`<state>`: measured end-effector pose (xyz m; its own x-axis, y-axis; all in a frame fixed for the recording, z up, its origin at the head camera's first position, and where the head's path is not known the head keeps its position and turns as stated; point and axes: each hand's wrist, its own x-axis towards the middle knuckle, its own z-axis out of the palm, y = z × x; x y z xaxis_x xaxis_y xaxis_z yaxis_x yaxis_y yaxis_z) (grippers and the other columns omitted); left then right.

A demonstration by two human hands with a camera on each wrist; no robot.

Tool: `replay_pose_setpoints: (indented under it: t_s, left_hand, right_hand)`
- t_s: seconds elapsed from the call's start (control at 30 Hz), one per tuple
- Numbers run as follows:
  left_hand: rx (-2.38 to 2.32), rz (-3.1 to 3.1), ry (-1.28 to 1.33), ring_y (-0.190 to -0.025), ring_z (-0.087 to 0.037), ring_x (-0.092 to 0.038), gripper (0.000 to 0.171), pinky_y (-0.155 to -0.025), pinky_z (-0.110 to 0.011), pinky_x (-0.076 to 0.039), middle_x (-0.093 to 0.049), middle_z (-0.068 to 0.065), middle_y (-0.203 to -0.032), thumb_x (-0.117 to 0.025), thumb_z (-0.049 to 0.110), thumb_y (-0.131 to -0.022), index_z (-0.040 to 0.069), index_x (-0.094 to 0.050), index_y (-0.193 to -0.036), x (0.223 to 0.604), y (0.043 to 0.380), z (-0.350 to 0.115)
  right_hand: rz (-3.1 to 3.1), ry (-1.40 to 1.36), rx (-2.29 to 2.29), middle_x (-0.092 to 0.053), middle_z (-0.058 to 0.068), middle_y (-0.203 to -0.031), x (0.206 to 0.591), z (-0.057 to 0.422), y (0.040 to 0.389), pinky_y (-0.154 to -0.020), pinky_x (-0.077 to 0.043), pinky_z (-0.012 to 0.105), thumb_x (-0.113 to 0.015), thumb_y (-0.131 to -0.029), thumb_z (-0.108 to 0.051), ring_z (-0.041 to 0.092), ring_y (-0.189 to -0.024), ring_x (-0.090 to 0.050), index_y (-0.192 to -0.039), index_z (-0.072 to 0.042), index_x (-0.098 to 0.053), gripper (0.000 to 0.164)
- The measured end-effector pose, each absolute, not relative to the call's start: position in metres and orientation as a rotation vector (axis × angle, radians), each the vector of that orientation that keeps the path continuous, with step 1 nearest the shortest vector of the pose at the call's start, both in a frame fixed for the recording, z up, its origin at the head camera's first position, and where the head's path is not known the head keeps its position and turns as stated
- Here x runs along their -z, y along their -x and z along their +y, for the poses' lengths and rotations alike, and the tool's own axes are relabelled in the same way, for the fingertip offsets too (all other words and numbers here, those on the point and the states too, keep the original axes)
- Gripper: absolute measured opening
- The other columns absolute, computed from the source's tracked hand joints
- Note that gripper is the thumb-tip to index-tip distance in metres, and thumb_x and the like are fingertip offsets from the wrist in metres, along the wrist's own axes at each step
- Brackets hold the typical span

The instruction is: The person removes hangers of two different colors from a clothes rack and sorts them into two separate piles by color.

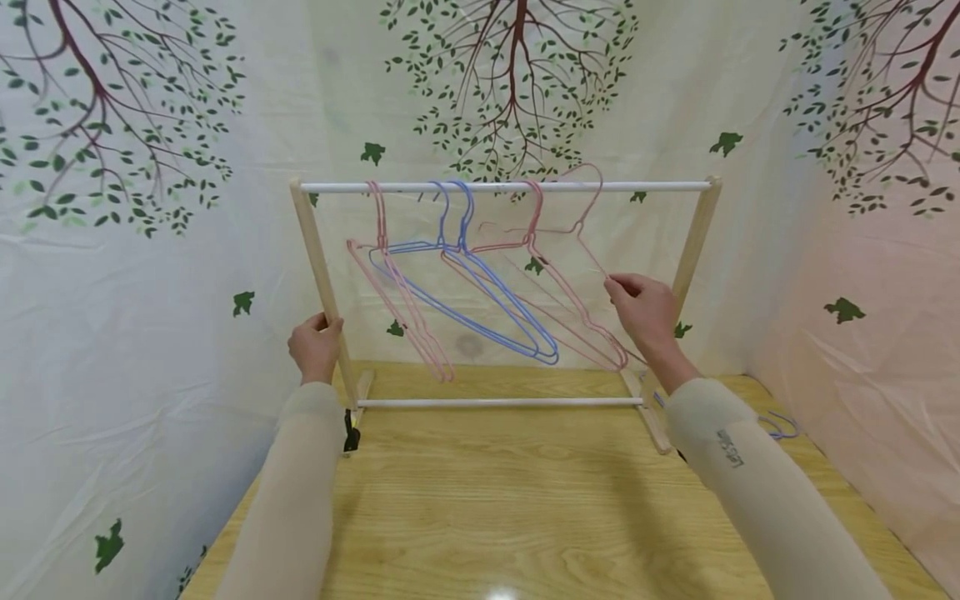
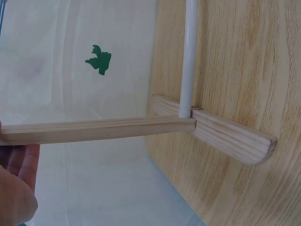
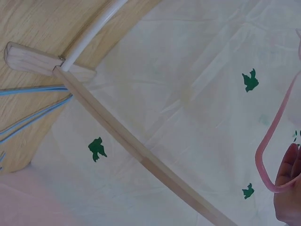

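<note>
- Left hand (image 1: 315, 348): closed round the left wooden upright (image 1: 316, 258), partway up. From my station I read this as steadying the rack.
- Right hand (image 1: 647, 312): fingertips pinching a pink hanger (image 3: 259, 160) near one bent end, short of the right upright (image 1: 693, 246).
- That hanger's hook stands above the white top rail (image 1: 660, 187); I cannot tell whether it touches the rail.
- Along the rail from the left: pink hangers (image 1: 381, 221), blue hangers (image 1: 462, 229), then more pink hangers (image 1: 535, 215) just beside the held one.
- More blue wire hangers (image 3: 33, 90) lie on the wood-grain table near the rack's right foot, partly behind the sleeve in the head view.
- Risk, my judgement: gripped so far from the hook, the held hanger could twist, and its hook miss or slip off the rail.
- Its far arm reaches toward the neighbouring pink ones; a leftward swing could snag them and drag them along.
- A hard pull on a caught hook might tip or shift the light-looking frame, more so if the left grip loosens.
</note>
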<state>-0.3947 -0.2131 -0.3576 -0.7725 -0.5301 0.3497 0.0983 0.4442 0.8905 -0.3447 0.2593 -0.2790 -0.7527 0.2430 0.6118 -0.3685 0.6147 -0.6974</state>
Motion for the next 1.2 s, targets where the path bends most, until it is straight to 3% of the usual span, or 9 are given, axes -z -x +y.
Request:
replay_pose_setpoints:
  t_s: [0.23,0.53,0.9,1.2]
  left_hand:
    - [1.355,-2.109,-0.363,-0.107,-0.037,-0.063,0.033,-0.100,-0.046,-0.045,-0.069,-0.019,-0.118,-0.063,0.021,-0.097,-0.001,-0.070,-0.121,0.356,0.396,-0.214]
    - [1.390,-2.116,-0.365,-0.108,-0.036,-0.062,0.033,-0.099,-0.045,-0.046,-0.068,-0.018,-0.120,-0.063,0.022,-0.098,0.001,-0.070,-0.123,0.356,0.398,-0.216]
    - [1.385,-2.113,-0.357,-0.107,-0.035,-0.063,0.033,-0.098,-0.044,-0.046,-0.069,-0.018,-0.119,-0.064,0.022,-0.098,0.001,-0.070,-0.122,0.357,0.404,-0.217]
    - [1.397,-2.124,-0.348,-0.107,-0.035,-0.063,0.032,-0.097,-0.045,-0.046,-0.069,-0.018,-0.119,-0.064,0.022,-0.098,0.002,-0.070,-0.122,0.357,0.408,-0.220]
  right_hand:
    - [-2.003,-0.050,-1.174,-0.074,0.014,-0.090,0.280,0.269,0.340,-0.062,-0.045,0.012,-0.069,-0.094,-0.022,-0.009,-0.065,-0.057,-0.106,-0.001,-0.077,0.025]
    - [-1.821,-0.037,-1.233,-0.067,-0.015,-0.077,0.287,0.281,0.334,-0.064,-0.047,0.011,-0.073,-0.090,-0.014,-0.008,-0.066,-0.059,-0.100,0.001,-0.078,0.019]
    - [-1.762,-0.036,-1.139,-0.072,-0.006,-0.085,0.303,0.297,0.319,-0.066,-0.046,0.009,-0.073,-0.090,-0.015,-0.010,-0.071,-0.059,-0.101,0.001,-0.078,0.020]
    - [-1.715,-0.070,-1.141,-0.066,-0.023,-0.081,0.321,0.308,0.307,-0.061,-0.047,0.007,-0.076,-0.088,-0.013,-0.009,-0.068,-0.062,-0.097,0.000,-0.079,0.016]
